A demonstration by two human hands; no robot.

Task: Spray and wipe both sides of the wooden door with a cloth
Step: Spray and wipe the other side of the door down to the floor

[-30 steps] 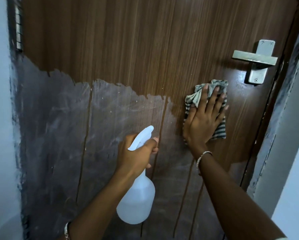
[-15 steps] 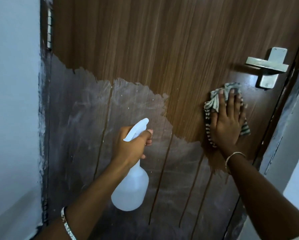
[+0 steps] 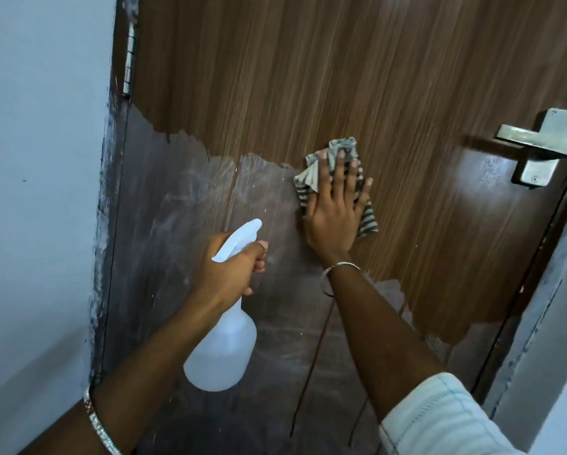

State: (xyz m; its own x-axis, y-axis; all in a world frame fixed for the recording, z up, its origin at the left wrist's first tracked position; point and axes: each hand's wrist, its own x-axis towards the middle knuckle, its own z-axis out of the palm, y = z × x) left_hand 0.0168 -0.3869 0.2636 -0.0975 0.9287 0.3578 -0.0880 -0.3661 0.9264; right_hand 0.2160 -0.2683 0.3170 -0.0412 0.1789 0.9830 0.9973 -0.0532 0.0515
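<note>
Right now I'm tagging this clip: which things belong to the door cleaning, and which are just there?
Job: door; cloth under right hand; spray bottle in left hand.
Just there: handle; hinge; wall.

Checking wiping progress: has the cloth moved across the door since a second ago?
Yes. The cloth has slid left, away from the door handle, toward the dusty grey patch.

Cloth (image 3: 341,146) on the door (image 3: 308,77) left of the handle (image 3: 534,144), spray bottle (image 3: 223,353) lower left of it.
</note>
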